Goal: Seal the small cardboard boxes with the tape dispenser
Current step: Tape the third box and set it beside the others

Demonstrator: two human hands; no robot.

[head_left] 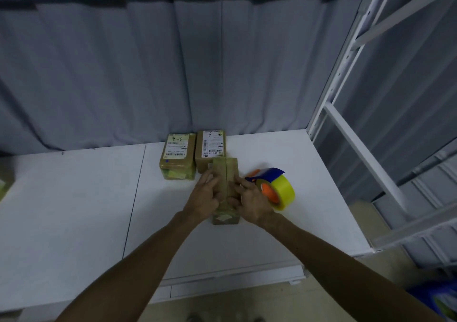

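Head view. The grey curtain (pixel 123 74) fills the back from 9 to 1 o'clock. Below it is the white table (pixel 74 210), with a seam running down its left half. The white metal rack (pixel 358 136) climbs the right side, from 4 o'clock up to 1.

Two sealed boxes stand side by side at the table's far edge, just past centre at 12 o'clock. The box marked 3-3 (pixel 176 157) is on the left and the box marked 4-3 (pixel 211 148) is on the right, touching or nearly so.

The box you are working on (pixel 226 168) sits lengthwise in front of them. Its far end is against the 4-3 box and its centre seam runs toward you.

The tape dispenser (pixel 272 185) lies on the table at 3 o'clock of that box, just beside it. It has a yellow roll, an orange hub and a blue guard, and nobody is holding it.

Your left hand (pixel 205 193) lies on the left flap and your right hand (pixel 252 198) on the right flap. Fingers reach to the seam from both sides and press down rather than clasp. Both forearms come in from 6 o'clock, converging.
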